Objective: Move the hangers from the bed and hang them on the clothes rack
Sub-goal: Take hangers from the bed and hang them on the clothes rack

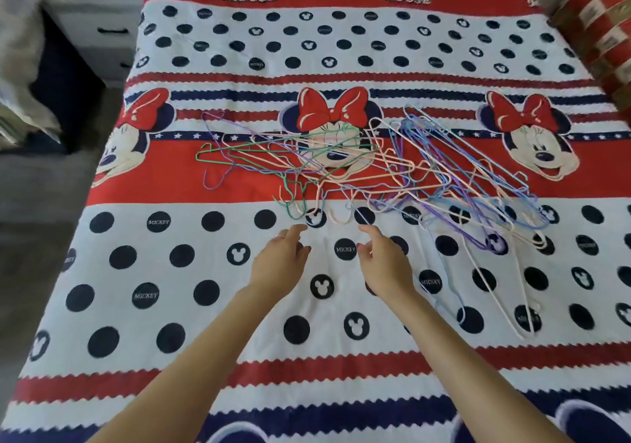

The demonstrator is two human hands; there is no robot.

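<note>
A tangled pile of several thin wire hangers [372, 169] in green, purple, blue, peach and white lies across the middle of the bed [191, 347]. A white hanger [491, 292] trails toward the near right. My left hand [281, 261] and my right hand [384, 259] reach out side by side just short of the pile's nearest hooks. Both hands have loosely spread fingers and hold nothing. No clothes rack is in view.
The bed has a red, white and navy cartoon-mouse cover. A grey nightstand with drawers [99, 22] stands at the far left. A red checked cushion [601, 32] sits at the far right. Grey floor [37, 210] runs along the left side.
</note>
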